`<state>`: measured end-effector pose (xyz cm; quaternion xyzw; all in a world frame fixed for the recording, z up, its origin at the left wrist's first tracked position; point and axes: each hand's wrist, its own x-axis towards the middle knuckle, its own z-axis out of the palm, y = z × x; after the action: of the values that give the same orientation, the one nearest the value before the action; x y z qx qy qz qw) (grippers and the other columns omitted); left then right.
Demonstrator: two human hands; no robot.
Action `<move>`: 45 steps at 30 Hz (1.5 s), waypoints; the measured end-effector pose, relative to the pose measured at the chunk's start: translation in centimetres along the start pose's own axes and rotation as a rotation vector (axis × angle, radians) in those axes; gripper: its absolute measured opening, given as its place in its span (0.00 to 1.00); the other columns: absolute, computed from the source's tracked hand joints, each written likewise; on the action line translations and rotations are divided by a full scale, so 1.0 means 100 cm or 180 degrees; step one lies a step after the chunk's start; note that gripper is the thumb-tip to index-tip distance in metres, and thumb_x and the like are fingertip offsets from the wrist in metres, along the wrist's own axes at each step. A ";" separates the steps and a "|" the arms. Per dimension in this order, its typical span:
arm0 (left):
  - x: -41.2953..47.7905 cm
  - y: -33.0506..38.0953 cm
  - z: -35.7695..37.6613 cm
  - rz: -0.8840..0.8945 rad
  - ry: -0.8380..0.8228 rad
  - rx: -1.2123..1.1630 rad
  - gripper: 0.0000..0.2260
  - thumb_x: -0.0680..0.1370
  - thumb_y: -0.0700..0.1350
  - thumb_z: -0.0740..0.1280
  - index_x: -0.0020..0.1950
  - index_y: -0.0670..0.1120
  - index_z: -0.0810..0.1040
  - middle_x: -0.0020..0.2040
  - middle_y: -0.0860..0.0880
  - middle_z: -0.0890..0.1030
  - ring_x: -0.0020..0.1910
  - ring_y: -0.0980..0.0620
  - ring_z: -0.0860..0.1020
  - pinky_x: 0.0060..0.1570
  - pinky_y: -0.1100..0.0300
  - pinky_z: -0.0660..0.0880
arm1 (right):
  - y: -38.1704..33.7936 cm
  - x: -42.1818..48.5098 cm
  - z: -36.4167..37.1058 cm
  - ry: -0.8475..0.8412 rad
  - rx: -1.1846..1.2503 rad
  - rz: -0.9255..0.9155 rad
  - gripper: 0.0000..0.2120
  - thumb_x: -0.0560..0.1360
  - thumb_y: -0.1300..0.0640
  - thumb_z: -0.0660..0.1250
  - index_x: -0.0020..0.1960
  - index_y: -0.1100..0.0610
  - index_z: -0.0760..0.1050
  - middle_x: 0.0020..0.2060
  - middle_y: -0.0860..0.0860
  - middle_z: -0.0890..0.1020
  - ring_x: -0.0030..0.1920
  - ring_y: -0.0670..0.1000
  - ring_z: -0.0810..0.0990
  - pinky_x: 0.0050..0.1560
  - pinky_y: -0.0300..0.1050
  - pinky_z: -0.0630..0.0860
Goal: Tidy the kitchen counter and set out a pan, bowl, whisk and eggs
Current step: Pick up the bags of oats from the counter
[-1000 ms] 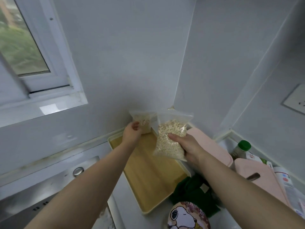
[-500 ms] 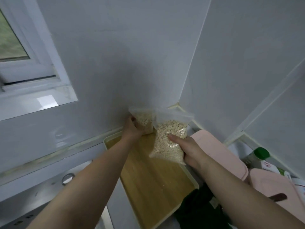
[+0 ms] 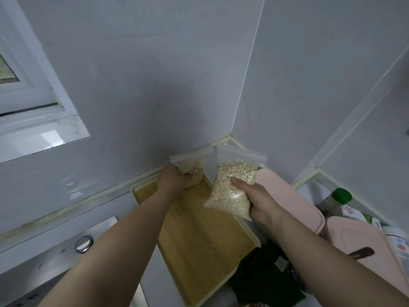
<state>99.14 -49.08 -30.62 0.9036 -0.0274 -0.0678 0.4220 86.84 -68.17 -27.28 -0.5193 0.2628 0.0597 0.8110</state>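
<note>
While both hands hold bags above the far end of the wooden tray, the left hand curls its fingers round the smaller bag. The right hand pinches the larger bag of oats, thumb pressed into it. Just right of those fingers lie pink boards. Gripped at one side, the larger bag could sag and slip, and a weak seal would spill oats. None of the cooking things shows.
</note>
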 end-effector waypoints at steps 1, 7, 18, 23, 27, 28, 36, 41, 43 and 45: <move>-0.003 0.002 -0.001 -0.0129 -0.0007 -0.0287 0.21 0.71 0.48 0.74 0.61 0.44 0.74 0.55 0.47 0.79 0.53 0.46 0.78 0.49 0.55 0.75 | -0.001 -0.003 0.000 0.0008 0.0000 -0.0014 0.27 0.63 0.55 0.76 0.59 0.63 0.77 0.52 0.59 0.83 0.55 0.59 0.82 0.62 0.58 0.74; -0.038 0.010 0.001 -0.0932 -0.0580 -0.1860 0.20 0.73 0.47 0.73 0.62 0.45 0.74 0.57 0.47 0.79 0.49 0.49 0.79 0.46 0.54 0.77 | -0.005 -0.026 -0.004 0.0021 -0.0048 -0.0084 0.25 0.65 0.55 0.75 0.60 0.63 0.77 0.52 0.59 0.84 0.54 0.59 0.82 0.62 0.57 0.74; -0.105 0.076 -0.006 -0.1020 -0.1037 -0.2505 0.19 0.74 0.52 0.70 0.59 0.41 0.76 0.56 0.43 0.80 0.49 0.46 0.80 0.46 0.53 0.76 | -0.035 -0.112 -0.034 -0.0074 -0.0201 -0.0207 0.16 0.72 0.51 0.70 0.55 0.59 0.77 0.48 0.55 0.85 0.48 0.54 0.84 0.46 0.46 0.79; -0.139 0.108 -0.013 -0.0816 -0.1159 -0.2732 0.26 0.73 0.58 0.69 0.64 0.43 0.74 0.59 0.43 0.80 0.54 0.44 0.80 0.46 0.50 0.79 | -0.045 -0.160 -0.052 0.0082 -0.0161 -0.0316 0.19 0.69 0.50 0.71 0.55 0.59 0.77 0.49 0.56 0.84 0.50 0.55 0.83 0.45 0.46 0.79; -0.177 0.135 -0.017 -0.0876 -0.1355 -0.2801 0.19 0.78 0.55 0.64 0.64 0.45 0.71 0.56 0.46 0.79 0.51 0.46 0.79 0.44 0.53 0.77 | -0.051 -0.204 -0.069 0.0212 0.0041 -0.0349 0.16 0.71 0.50 0.70 0.54 0.58 0.78 0.48 0.56 0.84 0.50 0.55 0.82 0.47 0.48 0.78; -0.187 0.139 -0.017 -0.0903 -0.1400 -0.2794 0.20 0.79 0.55 0.63 0.66 0.44 0.71 0.58 0.45 0.78 0.54 0.45 0.78 0.47 0.52 0.76 | -0.051 -0.216 -0.073 0.0257 0.0062 -0.0358 0.17 0.70 0.49 0.70 0.54 0.58 0.78 0.48 0.56 0.84 0.50 0.56 0.82 0.48 0.49 0.78; -0.254 0.144 -0.012 -0.0960 -0.1899 -0.2734 0.16 0.80 0.52 0.62 0.60 0.42 0.74 0.46 0.43 0.81 0.44 0.43 0.79 0.40 0.50 0.76 | -0.028 -0.301 -0.099 0.0582 0.0210 -0.0517 0.19 0.68 0.48 0.71 0.55 0.56 0.78 0.44 0.54 0.85 0.43 0.53 0.85 0.45 0.47 0.78; -0.298 0.142 -0.004 -0.0885 -0.2502 -0.2657 0.18 0.80 0.54 0.61 0.63 0.43 0.74 0.49 0.41 0.81 0.47 0.42 0.80 0.43 0.49 0.77 | 0.006 -0.356 -0.108 0.0842 0.0084 -0.0565 0.16 0.71 0.47 0.70 0.54 0.55 0.78 0.44 0.54 0.85 0.47 0.54 0.83 0.46 0.47 0.78; -0.320 0.140 0.001 -0.0927 -0.2799 -0.2578 0.23 0.76 0.58 0.64 0.63 0.43 0.75 0.52 0.40 0.81 0.50 0.41 0.80 0.47 0.47 0.77 | 0.024 -0.381 -0.112 0.1005 0.0124 -0.0583 0.16 0.71 0.47 0.70 0.55 0.54 0.78 0.44 0.53 0.86 0.47 0.54 0.83 0.46 0.47 0.78; -0.337 0.138 0.009 -0.0997 -0.3093 -0.2451 0.30 0.68 0.62 0.69 0.62 0.43 0.76 0.56 0.39 0.81 0.54 0.39 0.80 0.54 0.46 0.76 | 0.040 -0.402 -0.116 0.1091 0.0136 -0.0587 0.18 0.69 0.46 0.72 0.55 0.54 0.78 0.45 0.54 0.86 0.50 0.54 0.83 0.51 0.48 0.78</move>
<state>65.80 -54.96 -17.27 0.5468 -0.0569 -0.5357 0.6410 46.78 -69.42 -14.69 -0.5264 0.3496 -0.1099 0.7672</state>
